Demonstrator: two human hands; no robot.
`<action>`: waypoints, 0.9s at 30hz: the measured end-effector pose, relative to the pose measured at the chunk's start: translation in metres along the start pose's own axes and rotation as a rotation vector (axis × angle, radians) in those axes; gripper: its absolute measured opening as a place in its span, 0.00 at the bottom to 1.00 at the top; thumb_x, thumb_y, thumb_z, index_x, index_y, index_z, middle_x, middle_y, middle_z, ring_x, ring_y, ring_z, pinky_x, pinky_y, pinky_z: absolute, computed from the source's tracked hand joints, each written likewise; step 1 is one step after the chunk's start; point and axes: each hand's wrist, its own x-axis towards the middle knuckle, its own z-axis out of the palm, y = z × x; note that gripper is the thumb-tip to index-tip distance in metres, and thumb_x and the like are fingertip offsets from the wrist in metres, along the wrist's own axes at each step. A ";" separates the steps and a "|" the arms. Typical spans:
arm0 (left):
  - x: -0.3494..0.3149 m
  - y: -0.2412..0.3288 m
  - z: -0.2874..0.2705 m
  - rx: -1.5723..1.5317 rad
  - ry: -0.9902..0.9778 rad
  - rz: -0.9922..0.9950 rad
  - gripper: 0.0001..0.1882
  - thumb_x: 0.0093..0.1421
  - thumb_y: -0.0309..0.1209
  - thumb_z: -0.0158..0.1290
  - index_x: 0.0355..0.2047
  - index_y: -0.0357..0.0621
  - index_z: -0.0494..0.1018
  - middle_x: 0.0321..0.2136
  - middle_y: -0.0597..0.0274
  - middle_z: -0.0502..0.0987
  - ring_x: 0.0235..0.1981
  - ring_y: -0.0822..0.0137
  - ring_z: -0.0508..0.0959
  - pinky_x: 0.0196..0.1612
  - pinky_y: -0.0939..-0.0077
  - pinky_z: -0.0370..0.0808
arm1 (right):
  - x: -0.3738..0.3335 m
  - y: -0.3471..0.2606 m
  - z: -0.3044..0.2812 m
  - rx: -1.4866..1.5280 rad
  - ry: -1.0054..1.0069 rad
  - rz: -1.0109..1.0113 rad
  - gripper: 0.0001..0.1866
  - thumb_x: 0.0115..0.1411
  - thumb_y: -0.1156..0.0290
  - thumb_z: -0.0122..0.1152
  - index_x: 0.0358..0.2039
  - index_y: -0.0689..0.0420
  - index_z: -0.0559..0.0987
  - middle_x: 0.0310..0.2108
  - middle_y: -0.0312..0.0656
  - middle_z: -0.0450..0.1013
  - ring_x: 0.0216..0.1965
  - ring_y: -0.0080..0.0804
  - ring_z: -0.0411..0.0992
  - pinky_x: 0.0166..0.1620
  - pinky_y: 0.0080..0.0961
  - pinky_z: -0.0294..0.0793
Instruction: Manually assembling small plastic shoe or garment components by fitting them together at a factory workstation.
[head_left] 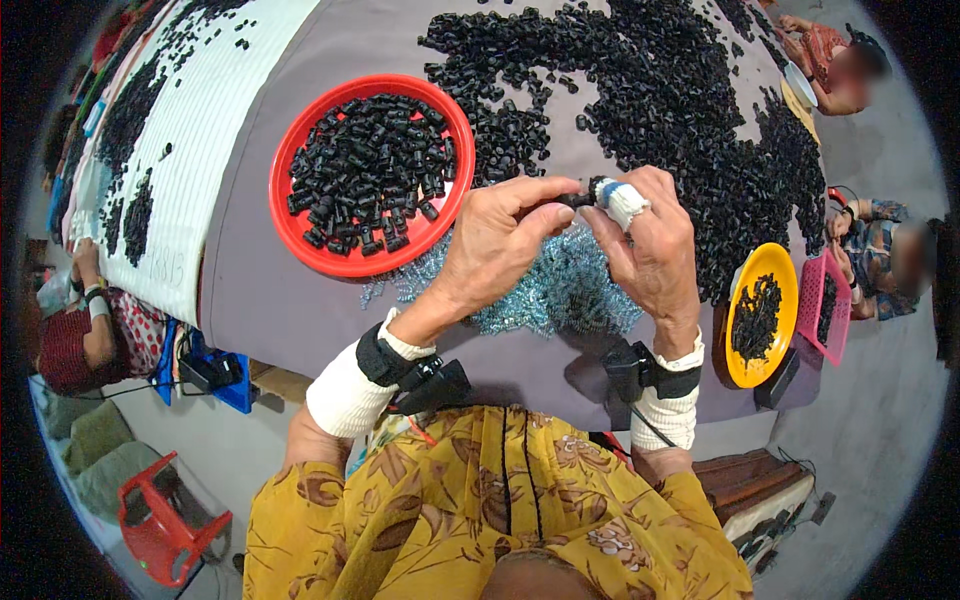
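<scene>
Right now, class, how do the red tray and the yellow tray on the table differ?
The red tray looks larger than the yellow tray. The red tray lies left of the left hand, the yellow tray right of the right hand. The red tray holds chunky black pieces, the yellow tray slimmer-looking ones. Both hold loose black pieces.

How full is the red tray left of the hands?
Mostly covered, not empty: the red tray has black parts across most of its floor.
</scene>
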 end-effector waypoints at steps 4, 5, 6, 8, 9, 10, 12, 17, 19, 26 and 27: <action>0.001 -0.004 0.000 -0.101 0.020 -0.034 0.12 0.59 0.24 0.52 0.42 0.34 0.76 0.29 0.61 0.79 0.28 0.76 0.77 0.32 0.83 0.74 | 0.001 0.002 -0.001 0.018 0.032 0.018 0.09 0.47 0.76 0.65 0.29 0.62 0.75 0.25 0.43 0.68 0.30 0.42 0.67 0.38 0.37 0.65; 0.002 -0.004 0.000 -0.094 0.018 -0.030 0.12 0.59 0.24 0.52 0.43 0.34 0.76 0.29 0.60 0.79 0.29 0.76 0.77 0.32 0.83 0.74 | 0.002 0.002 -0.001 0.019 0.031 0.019 0.09 0.47 0.76 0.65 0.29 0.62 0.75 0.25 0.43 0.68 0.30 0.42 0.67 0.38 0.37 0.65; 0.002 -0.005 0.001 -0.087 0.017 -0.026 0.12 0.59 0.24 0.51 0.43 0.34 0.75 0.29 0.60 0.79 0.29 0.76 0.77 0.32 0.83 0.74 | 0.002 0.002 0.000 0.001 0.032 0.013 0.09 0.47 0.76 0.66 0.29 0.62 0.75 0.25 0.43 0.68 0.30 0.42 0.67 0.38 0.37 0.65; 0.002 -0.004 0.002 -0.064 0.019 -0.028 0.12 0.59 0.24 0.52 0.43 0.34 0.76 0.29 0.60 0.79 0.29 0.76 0.77 0.32 0.83 0.74 | 0.001 0.002 0.001 -0.017 0.030 0.008 0.09 0.46 0.76 0.66 0.28 0.62 0.75 0.25 0.43 0.68 0.30 0.41 0.68 0.39 0.37 0.65; 0.002 -0.004 0.002 -0.040 0.022 -0.027 0.12 0.58 0.24 0.52 0.43 0.35 0.76 0.29 0.60 0.79 0.29 0.76 0.77 0.32 0.83 0.74 | 0.001 0.003 0.002 -0.036 0.015 -0.008 0.09 0.46 0.76 0.66 0.28 0.62 0.75 0.25 0.42 0.68 0.30 0.41 0.68 0.40 0.37 0.66; 0.002 -0.005 0.001 -0.040 0.023 -0.028 0.12 0.58 0.24 0.52 0.43 0.35 0.76 0.29 0.60 0.79 0.29 0.76 0.77 0.32 0.83 0.74 | 0.001 0.003 0.002 -0.055 0.000 -0.024 0.09 0.46 0.76 0.66 0.28 0.62 0.76 0.25 0.42 0.68 0.31 0.41 0.68 0.41 0.38 0.66; 0.002 -0.007 0.001 0.008 0.039 -0.008 0.12 0.58 0.24 0.52 0.42 0.36 0.76 0.29 0.59 0.79 0.28 0.76 0.77 0.32 0.83 0.74 | 0.002 0.001 0.003 -0.058 -0.007 -0.020 0.09 0.46 0.76 0.66 0.28 0.62 0.76 0.25 0.42 0.68 0.31 0.41 0.68 0.42 0.38 0.66; 0.002 -0.011 0.001 0.057 0.067 0.032 0.12 0.56 0.24 0.54 0.41 0.38 0.77 0.27 0.59 0.78 0.26 0.75 0.76 0.29 0.81 0.71 | 0.001 -0.003 0.005 -0.073 -0.024 -0.013 0.09 0.46 0.76 0.65 0.28 0.63 0.76 0.26 0.42 0.68 0.32 0.40 0.68 0.44 0.39 0.65; 0.002 -0.013 0.001 0.125 0.063 0.080 0.12 0.56 0.24 0.54 0.41 0.39 0.77 0.26 0.60 0.78 0.25 0.74 0.75 0.28 0.80 0.71 | 0.000 -0.003 0.005 -0.111 -0.046 -0.009 0.08 0.48 0.76 0.63 0.29 0.63 0.76 0.26 0.43 0.68 0.33 0.40 0.68 0.45 0.39 0.65; 0.003 -0.012 0.000 0.173 0.030 0.088 0.12 0.58 0.23 0.53 0.42 0.36 0.77 0.27 0.61 0.77 0.29 0.74 0.77 0.32 0.84 0.74 | -0.006 -0.004 0.013 -0.187 -0.065 -0.006 0.08 0.48 0.77 0.60 0.31 0.64 0.75 0.28 0.45 0.67 0.34 0.42 0.66 0.43 0.38 0.64; 0.002 -0.012 0.001 0.170 0.031 0.078 0.12 0.57 0.23 0.53 0.42 0.36 0.77 0.27 0.61 0.76 0.28 0.74 0.77 0.32 0.83 0.73 | -0.007 -0.004 0.014 -0.186 -0.070 0.006 0.08 0.48 0.78 0.59 0.31 0.65 0.74 0.29 0.46 0.67 0.34 0.43 0.66 0.43 0.38 0.64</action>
